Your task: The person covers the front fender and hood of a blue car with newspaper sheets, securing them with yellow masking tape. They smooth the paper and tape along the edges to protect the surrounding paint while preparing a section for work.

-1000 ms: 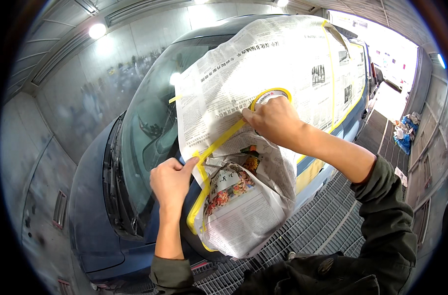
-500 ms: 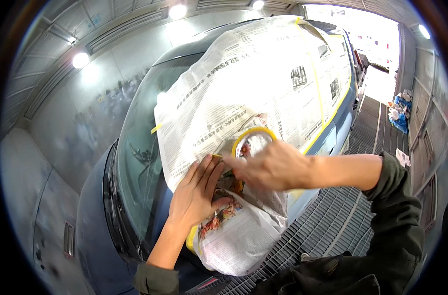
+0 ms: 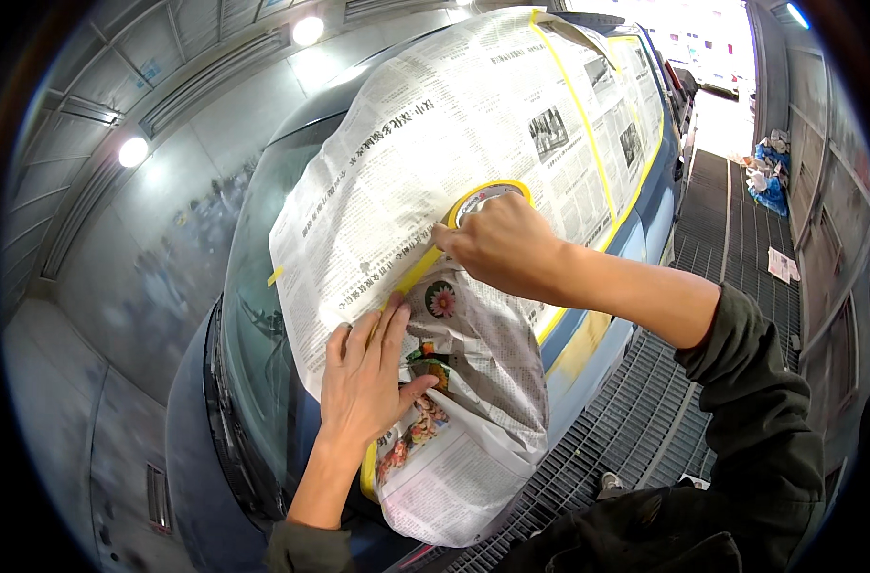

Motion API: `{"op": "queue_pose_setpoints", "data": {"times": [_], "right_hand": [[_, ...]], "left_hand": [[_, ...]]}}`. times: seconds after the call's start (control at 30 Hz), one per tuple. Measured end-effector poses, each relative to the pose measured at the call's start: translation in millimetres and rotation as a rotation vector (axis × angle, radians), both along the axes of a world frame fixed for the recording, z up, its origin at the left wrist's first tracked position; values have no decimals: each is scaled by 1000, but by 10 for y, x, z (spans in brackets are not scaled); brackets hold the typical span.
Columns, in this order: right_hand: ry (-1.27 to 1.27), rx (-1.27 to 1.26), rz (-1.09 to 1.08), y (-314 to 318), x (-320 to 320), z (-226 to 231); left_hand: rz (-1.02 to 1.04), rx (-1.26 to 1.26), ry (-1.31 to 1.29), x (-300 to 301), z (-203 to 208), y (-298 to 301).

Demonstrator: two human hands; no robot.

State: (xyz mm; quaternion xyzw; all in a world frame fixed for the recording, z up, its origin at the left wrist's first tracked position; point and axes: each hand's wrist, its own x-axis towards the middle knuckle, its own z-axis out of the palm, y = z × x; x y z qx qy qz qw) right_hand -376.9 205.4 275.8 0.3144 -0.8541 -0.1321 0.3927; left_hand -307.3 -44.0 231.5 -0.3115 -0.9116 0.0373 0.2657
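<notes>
My right hand (image 3: 511, 244) grips a roll of yellow masking tape (image 3: 483, 195) above the newspaper. A strip of tape (image 3: 419, 271) runs from the roll down to the fingertips of my left hand (image 3: 363, 377). That hand lies with its fingers extended, pressing on the paper at the tape's lower end. The strip follows the place where the large newspaper sheet (image 3: 397, 162) on the car's side windows meets a crumpled lower newspaper sheet (image 3: 463, 477). This lower sheet wraps a bulging shape on the car's side, which it hides.
The blue car (image 3: 191, 430) has its windshield (image 3: 263, 277) left of the paper. Yellow tape lines (image 3: 583, 115) cross and edge the sheets. Floor grating (image 3: 635, 420) lies to the right, with a paper (image 3: 782, 265) and a heap of bags (image 3: 771, 177) by the wall.
My right hand has moved up and away from my left with the roll, drawing out a longer strip of tape. My left hand stays on the paper. The whole view has shifted slightly.
</notes>
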Motion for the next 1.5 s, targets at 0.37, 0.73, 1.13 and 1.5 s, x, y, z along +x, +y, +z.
{"op": "queue_pose_setpoints", "data": {"times": [0.37, 0.73, 1.13, 1.5], "right_hand": [[-244, -225, 105, 497, 154, -304], [-6, -131, -2, 365, -193, -146], [-122, -191, 155, 516, -9, -293], [-73, -285, 24, 835, -228, -213]], "left_hand": [[12, -68, 11, -78, 68, 138], [-38, -133, -8, -221, 184, 289], [10, -221, 17, -313, 242, 512], [29, -243, 14, -314, 246, 562]]}}
